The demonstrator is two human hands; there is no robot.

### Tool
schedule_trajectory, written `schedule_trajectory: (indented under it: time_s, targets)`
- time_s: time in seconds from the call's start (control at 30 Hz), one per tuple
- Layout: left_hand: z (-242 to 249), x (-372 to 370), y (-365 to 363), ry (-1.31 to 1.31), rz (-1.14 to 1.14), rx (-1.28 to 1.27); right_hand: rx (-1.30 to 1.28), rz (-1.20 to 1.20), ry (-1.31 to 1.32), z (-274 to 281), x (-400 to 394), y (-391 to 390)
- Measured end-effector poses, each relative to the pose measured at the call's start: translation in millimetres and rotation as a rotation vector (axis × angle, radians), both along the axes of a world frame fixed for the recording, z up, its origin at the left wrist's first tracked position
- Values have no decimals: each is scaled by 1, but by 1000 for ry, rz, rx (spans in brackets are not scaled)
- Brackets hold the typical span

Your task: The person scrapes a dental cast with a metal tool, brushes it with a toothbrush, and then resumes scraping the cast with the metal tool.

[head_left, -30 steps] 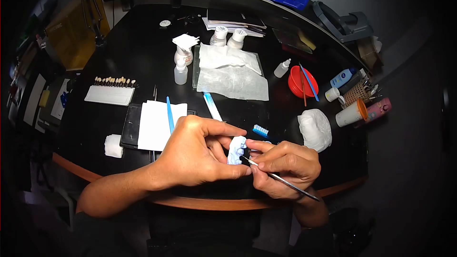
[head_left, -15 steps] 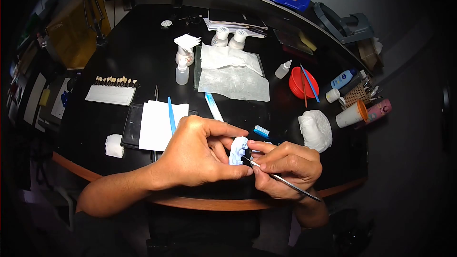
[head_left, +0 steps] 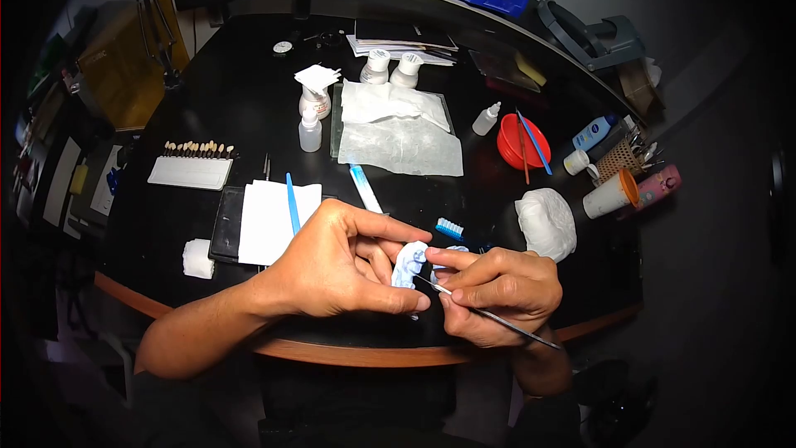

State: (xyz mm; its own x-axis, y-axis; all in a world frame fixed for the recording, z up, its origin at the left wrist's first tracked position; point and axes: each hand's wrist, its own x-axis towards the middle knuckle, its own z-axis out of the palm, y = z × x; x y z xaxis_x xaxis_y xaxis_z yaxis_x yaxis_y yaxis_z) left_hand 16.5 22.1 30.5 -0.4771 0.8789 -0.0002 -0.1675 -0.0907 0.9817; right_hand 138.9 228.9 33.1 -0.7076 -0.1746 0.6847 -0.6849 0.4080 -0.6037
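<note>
My left hand is closed round a pale blue dental cast, holding it between thumb and fingers. In my right hand is a slim metal dental tool, gripped like a pen. Its thin tip points at the inner side of the cast; whether it touches cannot be made out. My right fingertips reach the cast's upper end. Just behind them lies another pale blue piece, partly hidden. A blue toothbrush head shows beyond the hands.
Left of my hands are a shade guide, white paper with a blue-handled tool, and a gauze roll. A red bowl, a white bundle and an orange-rimmed cup stand right. Several bottles stand farther back.
The cast has turned and shifted a little left and down in my left hand. More of the pale blue piece behind my right fingers shows. The whole view has moved slightly.
</note>
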Motion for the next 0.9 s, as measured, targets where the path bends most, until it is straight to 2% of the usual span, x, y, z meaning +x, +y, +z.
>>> schedule_trajectory:
  time_s: [0.23,0.43,0.9]
  targets:
    - [-2,-3,-2,10,-59,4,28,21,16,3,1,4]
    - [-11,-3,2,109,-94,146,-102,-17,82,0,-2,2]
    - [-11,-3,4,127,-128,170,5,-100,142,2,2,-1]
